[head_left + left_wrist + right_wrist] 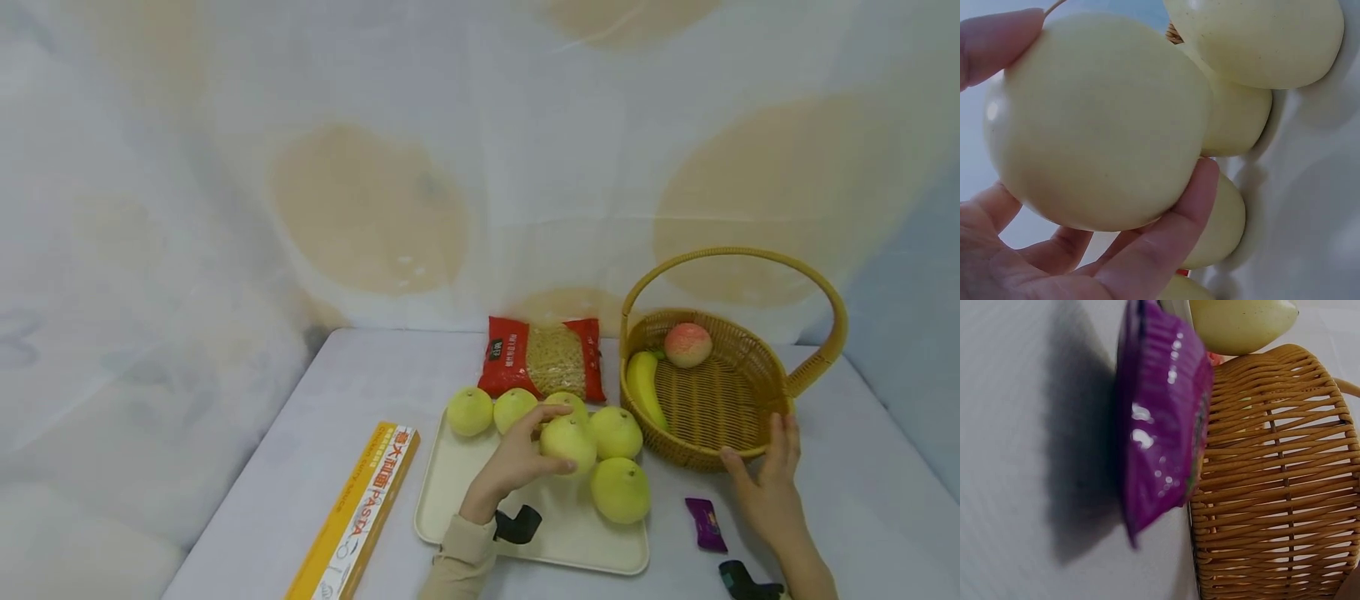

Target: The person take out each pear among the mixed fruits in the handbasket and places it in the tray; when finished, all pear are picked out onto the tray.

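My left hand (517,458) grips a round pale-yellow fruit (568,444), thumb on one side and fingers curled round the other. In the left wrist view the fruit (1100,122) fills much of the picture, above the other fruits. Several like it stand on a cream tray (450,500), including one at the right edge (621,490). My right hand (768,492) touches the front right rim of a wicker basket (750,333), its fingers fairly straight. Inside the basket lie a banana (647,390) and a peach (687,345).
A small purple packet (705,525) lies in front of the basket, close to my right hand. Behind the tray rests a red bag of pasta (543,358). A long yellow-and-white pasta box (356,512) lies left of the tray. A cloth backdrop rises behind the table.
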`<state>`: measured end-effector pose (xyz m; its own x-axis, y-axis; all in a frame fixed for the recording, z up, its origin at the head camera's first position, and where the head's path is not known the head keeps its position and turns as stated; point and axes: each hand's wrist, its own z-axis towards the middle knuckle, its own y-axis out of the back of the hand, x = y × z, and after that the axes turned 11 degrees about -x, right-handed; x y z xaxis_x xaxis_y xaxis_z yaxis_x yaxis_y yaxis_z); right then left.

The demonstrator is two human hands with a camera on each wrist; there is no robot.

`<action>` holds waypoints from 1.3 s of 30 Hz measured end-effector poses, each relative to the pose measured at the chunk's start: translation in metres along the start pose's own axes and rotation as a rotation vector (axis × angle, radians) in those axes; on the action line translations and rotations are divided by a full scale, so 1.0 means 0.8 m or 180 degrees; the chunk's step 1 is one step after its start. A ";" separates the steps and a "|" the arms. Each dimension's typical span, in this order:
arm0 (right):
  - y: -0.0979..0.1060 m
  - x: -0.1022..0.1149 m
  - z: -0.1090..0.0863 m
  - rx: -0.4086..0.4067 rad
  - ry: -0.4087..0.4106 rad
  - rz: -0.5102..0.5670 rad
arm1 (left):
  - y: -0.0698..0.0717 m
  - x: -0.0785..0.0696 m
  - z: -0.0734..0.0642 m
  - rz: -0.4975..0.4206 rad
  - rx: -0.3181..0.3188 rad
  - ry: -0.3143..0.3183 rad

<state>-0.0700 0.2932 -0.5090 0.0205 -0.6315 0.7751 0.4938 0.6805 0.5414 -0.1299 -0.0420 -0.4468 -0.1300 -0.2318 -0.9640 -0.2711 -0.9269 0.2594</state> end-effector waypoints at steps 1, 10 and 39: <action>0.000 0.000 0.000 -0.0010 0.0009 0.0014 | 0.000 0.001 0.000 0.0009 0.0006 -0.0001; -0.001 0.000 -0.001 0.0003 0.0010 0.0023 | 0.002 0.010 0.000 -0.0029 0.0028 0.0060; 0.001 -0.003 0.002 0.0177 -0.0034 -0.0004 | -0.004 0.013 -0.006 0.0603 0.0038 0.0353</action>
<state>-0.0713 0.2958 -0.5103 0.0106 -0.6286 0.7777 0.4448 0.6995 0.5594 -0.1261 -0.0433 -0.4582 -0.0742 -0.4333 -0.8982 -0.2630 -0.8603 0.4367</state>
